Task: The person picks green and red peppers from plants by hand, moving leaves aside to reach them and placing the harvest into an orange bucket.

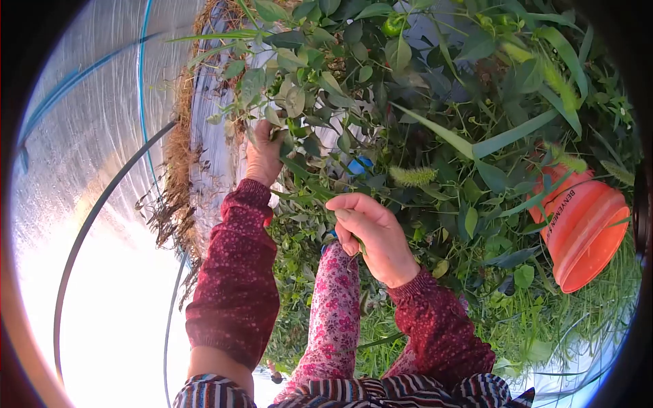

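Observation:
My left hand [264, 155] reaches up into the leaves of a pepper plant [299, 68]. Its thumb and fingers are curled in at the foliage, and leaves cover what they may grip. Nearer to me, my right hand [374, 238] is closed, thumb against the bent fingers. A thin green stem [309, 197] runs to its fingertips, and a bit of green shows below the hand. A round green pepper [393, 26] hangs among leaves at the top. Foxtail grass [413, 177] stands beyond my right hand, with a small blue thing [360, 164] partly hidden in the leaves.
An orange bucket [578, 221] lies tilted in the grass at the right, its opening toward me. Clear plastic sheeting [102, 129] with hoops and blue tubing [141, 68] walls the left side. Dry straw [182, 136] edges the bed. My patterned trouser leg [335, 313] is below.

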Motion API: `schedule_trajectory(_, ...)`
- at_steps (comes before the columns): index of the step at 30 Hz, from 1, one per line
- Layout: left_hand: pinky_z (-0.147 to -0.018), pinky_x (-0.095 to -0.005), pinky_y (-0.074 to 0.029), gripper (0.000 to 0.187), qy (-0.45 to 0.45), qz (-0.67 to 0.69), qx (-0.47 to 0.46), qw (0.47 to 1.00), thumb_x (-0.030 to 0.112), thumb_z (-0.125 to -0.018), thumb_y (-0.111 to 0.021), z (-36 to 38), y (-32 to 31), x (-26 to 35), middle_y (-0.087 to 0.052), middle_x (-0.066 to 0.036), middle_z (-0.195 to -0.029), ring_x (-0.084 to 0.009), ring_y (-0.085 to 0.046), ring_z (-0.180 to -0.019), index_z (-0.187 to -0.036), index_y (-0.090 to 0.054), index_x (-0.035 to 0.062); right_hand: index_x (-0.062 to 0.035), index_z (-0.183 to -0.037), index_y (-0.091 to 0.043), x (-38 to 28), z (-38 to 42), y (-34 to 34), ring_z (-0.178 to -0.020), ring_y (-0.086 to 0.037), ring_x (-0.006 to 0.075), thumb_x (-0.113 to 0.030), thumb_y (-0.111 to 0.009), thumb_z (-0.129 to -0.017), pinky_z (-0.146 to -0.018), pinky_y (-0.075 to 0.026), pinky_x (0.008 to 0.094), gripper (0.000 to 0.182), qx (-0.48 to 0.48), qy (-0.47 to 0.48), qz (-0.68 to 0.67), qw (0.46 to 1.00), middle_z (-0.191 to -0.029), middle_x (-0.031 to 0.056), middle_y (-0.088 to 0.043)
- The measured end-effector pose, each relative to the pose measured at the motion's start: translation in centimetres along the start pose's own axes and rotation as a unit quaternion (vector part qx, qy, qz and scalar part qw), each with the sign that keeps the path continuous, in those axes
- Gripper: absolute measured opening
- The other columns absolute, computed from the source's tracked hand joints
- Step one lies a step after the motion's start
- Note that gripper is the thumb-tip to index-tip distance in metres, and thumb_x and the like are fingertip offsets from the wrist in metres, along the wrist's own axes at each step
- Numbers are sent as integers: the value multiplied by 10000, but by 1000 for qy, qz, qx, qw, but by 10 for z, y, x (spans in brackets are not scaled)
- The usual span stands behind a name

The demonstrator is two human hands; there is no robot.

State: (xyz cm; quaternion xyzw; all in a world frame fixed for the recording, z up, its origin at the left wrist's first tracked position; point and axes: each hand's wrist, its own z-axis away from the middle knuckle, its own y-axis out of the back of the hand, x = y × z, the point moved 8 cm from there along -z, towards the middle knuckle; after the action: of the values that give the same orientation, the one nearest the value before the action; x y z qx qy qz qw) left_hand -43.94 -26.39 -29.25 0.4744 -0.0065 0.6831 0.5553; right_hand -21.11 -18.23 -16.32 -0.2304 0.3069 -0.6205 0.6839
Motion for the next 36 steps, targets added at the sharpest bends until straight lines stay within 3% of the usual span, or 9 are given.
schedule_trajectory(4,-799,-266,-472,453,102,189,-124,969,-121,-720,-523,6,-38,18,-624,-61,-996,-143,-566,-957,-1158,-528,-3,-22,-1054,-543,-1,1,1,-553,-391,68,-124,-495,-912,-504,-317,223,182,21,-12,23,999,-639,-16,-461)
schedule_trajectory(14,-696,-349,-502,401,106,81,-57,989,105,-756,-606,13,-29,14,-602,-77,-958,-213,-602,-804,-1144,-512,67,-29,-1049,-563,2,4,1,-562,-389,42,-138,-504,-916,-504,-300,196,182,16,-18,-7,1000,-663,-26,-487)
schedule_trajectory(15,-673,-337,-503,401,348,420,-38,837,126,-755,-609,29,-34,-1,-616,-64,-899,-213,-601,-756,-1148,-533,104,-28,-1049,-563,2,4,-1,-561,-386,43,-136,-501,-919,-504,-300,197,179,15,-15,-12,1000,-661,-26,-485)
schedule_trajectory(18,-663,-328,-504,411,391,343,-63,852,166,-725,-660,41,-29,19,-627,-60,-930,-163,-612,-783,-1124,-574,125,-26,-1049,-562,3,5,0,-559,-385,45,-130,-496,-924,-504,-300,197,175,15,-17,-11,1000,-658,-25,-482)
schedule_trajectory(19,-663,-328,-504,411,389,344,-64,852,166,-725,-660,40,-26,2,-627,-60,-930,-163,-612,-783,-1124,-574,125,-26,-1049,-562,2,5,0,-559,-385,45,-130,-496,-924,-504,-300,197,175,15,-16,-10,1000,-658,-25,-482)
schedule_trajectory(21,-681,-335,-509,333,49,-84,-180,979,229,-703,-697,21,-16,-1,-645,-40,-922,-161,-628,-787,-1006,-638,104,-39,-1053,-550,1,6,-1,-549,-374,69,-124,-488,-918,-521,-323,235,171,10,-13,3,1000,-653,-10,-460)
schedule_trajectory(24,-757,-308,-495,388,-17,-288,-169,943,-11,-644,-719,38,-10,76,-635,-58,-978,-176,-607,-853,-1011,-597,28,-37,-1054,-550,1,7,-4,-550,-374,68,-124,-488,-919,-521,-323,233,173,2,-16,-6,1000,-655,-10,-461)
schedule_trajectory(28,-745,-323,-486,334,-36,-358,-206,910,64,-706,-693,46,-15,108,-649,-83,-954,-193,-614,-841,-1022,-602,7,-37,-1053,-551,-2,8,-3,-551,-373,67,-127,-490,-919,-521,-323,230,173,0,-9,-7,1000,-658,-9,-463)
schedule_trajectory(36,-391,-229,-356,236,70,101,66,990,66,-795,-594,27,25,94,-598,-23,-758,-77,-489,-517,-1028,-594,31,-25,-1044,-565,-2,11,-2,-557,-400,48,-131,-507,-919,-510,-319,195,174,-3,-3,-37,999,-669,-19,-498)
